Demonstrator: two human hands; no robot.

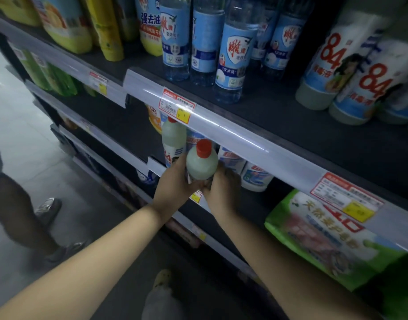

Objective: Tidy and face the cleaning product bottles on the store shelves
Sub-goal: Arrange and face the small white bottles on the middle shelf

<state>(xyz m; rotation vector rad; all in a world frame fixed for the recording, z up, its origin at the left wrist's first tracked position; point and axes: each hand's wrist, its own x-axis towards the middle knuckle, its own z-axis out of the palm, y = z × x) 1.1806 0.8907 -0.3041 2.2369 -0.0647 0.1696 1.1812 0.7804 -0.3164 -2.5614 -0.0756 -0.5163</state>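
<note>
left hand (175,181) grips bottle (202,166) | right hand (223,183) grips bottle | arms extended

I am holding a red-capped bottle (202,163) upright in front of the lower shelf (221,218), my left hand (175,183) and right hand (223,185) gripping its lower body from either side, beside another red-capped bottle (173,140).

Head cam, down-fwd, close on shelves (233,132)
</note>
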